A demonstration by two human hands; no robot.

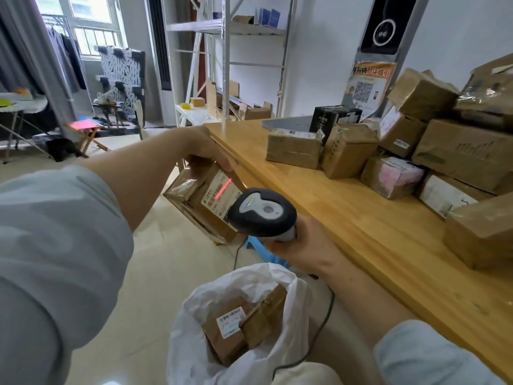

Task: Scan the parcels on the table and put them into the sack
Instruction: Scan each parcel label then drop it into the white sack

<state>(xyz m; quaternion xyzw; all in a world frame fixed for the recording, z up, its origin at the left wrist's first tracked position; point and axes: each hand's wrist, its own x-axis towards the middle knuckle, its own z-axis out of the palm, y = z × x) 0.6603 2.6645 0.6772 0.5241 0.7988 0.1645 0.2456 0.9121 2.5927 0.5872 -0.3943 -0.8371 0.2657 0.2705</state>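
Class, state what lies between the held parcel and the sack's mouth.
Head view: pale floor tile, crossed by a thin dark cable, beside something blue.

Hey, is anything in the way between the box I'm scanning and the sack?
Nothing visible blocks it. The parcel in the left hand is held above and left of the sack, whose mouth is open; the scanner sits just right.
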